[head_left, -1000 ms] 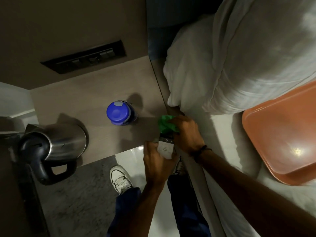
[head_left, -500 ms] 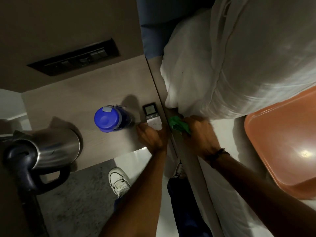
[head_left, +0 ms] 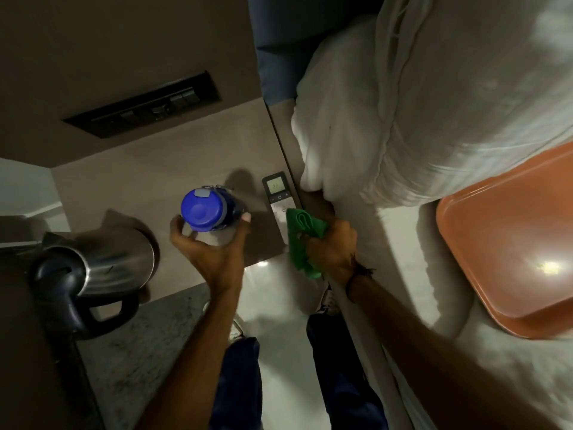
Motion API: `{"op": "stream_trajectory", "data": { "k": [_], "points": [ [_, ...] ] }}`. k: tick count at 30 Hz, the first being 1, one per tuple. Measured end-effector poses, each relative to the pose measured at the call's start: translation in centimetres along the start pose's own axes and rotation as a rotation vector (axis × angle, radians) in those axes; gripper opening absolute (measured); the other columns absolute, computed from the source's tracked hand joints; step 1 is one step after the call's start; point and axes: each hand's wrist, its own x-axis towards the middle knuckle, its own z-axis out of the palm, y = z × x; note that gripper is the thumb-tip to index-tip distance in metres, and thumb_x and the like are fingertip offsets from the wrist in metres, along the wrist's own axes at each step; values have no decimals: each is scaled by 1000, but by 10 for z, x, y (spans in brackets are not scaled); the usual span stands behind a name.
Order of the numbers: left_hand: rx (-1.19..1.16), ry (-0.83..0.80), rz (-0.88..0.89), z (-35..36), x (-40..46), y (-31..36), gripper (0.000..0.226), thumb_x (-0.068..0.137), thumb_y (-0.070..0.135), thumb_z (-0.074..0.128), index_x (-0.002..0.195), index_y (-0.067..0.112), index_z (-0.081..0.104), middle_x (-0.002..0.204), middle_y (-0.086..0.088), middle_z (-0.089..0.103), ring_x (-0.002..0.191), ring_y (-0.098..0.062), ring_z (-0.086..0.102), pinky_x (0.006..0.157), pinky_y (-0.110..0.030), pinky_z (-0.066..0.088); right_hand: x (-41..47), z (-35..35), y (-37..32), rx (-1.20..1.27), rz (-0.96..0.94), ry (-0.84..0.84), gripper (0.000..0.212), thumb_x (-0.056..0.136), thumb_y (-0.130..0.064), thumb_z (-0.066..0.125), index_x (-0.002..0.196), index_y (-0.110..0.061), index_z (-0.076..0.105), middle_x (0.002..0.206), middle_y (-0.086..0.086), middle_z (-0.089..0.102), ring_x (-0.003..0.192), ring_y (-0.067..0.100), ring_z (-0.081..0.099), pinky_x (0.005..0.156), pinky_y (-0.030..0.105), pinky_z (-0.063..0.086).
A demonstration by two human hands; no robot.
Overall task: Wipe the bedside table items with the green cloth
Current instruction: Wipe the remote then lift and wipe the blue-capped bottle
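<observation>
Green cloth [head_left: 302,240] bunched in right hand [head_left: 333,248]

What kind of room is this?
Probably a hotel bedroom. A bed with white bedding sits beside a bedside table holding a kettle and a remote, with a switch panel on the wall.
</observation>
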Motion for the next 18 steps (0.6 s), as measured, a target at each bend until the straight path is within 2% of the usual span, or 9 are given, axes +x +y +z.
{"op": "stream_trajectory", "data": {
  "k": [3,4,6,8,11,13,15,16,18],
  "points": [
    [41,-180,97,-18,21,18,76,74,23,88,139,13,50,124,16,62,113,14,60,99,-8,48,-11,18,-11,202,63,-1,29,80,-8,77,107,-3,68,104,15,73,85,24,70,68,31,60],
    [40,-193,81,-23,25,20,71,75,22,87,137,14,53,122,13,64,110,12,62,100,-11,50,-15,23,-16,249,34,12,28,80,-8,77,106,-3,68,102,15,73,86,25,71,70,33,61],
    [-58,-166,-23,-30,29,25,67,77,19,86,135,12,55,126,2,67,113,-4,67,105,-34,55,-27,38,-31,305,-71,19,28,79,-9,78,106,-6,70,99,11,75,87,22,72,68,27,60],
    [-196,-154,-121,-37,29,27,61,81,14,82,136,11,56,126,-4,70,117,-20,69,102,-52,56,-41,60,-47,320,-203,39,26,79,-13,78,104,-11,72,96,7,77,84,17,72,66,20,60],
    [-296,-161,-188,-46,24,30,38,86,16,76,122,23,64,111,4,77,104,-18,76,93,-53,61,-52,89,-64,297,-352,157,23,77,-16,79,99,-13,73,93,4,77,80,13,71,70,28,63],
    [-332,-143,-202,-55,19,31,33,87,15,76,114,28,64,112,0,77,105,-21,76,93,-53,61,-41,93,-64,258,-265,167,23,79,-18,78,101,-12,73,96,7,77,84,19,72,75,38,63],
    [-330,-144,-167,-62,17,33,33,85,14,78,111,30,64,105,9,78,104,-19,75,93,-51,61,-23,87,-61,233,-90,142,29,80,-20,78,106,-9,73,101,12,76,91,25,72,81,43,62],
    [-321,-152,-150,-65,16,35,34,85,13,78,110,30,64,101,13,78,103,-16,75,93,-49,61,-17,84,-60,223,-48,133,31,80,-20,78,108,-8,72,104,13,75,94,27,71,83,43,61],
    [-324,-201,-155,-68,17,34,34,87,11,76,114,27,63,102,13,78,101,-13,75,93,-47,62,-23,90,-66,126,-145,195,27,81,-19,77,105,-8,72,103,13,75,94,26,70,83,33,58]
  ]
}}
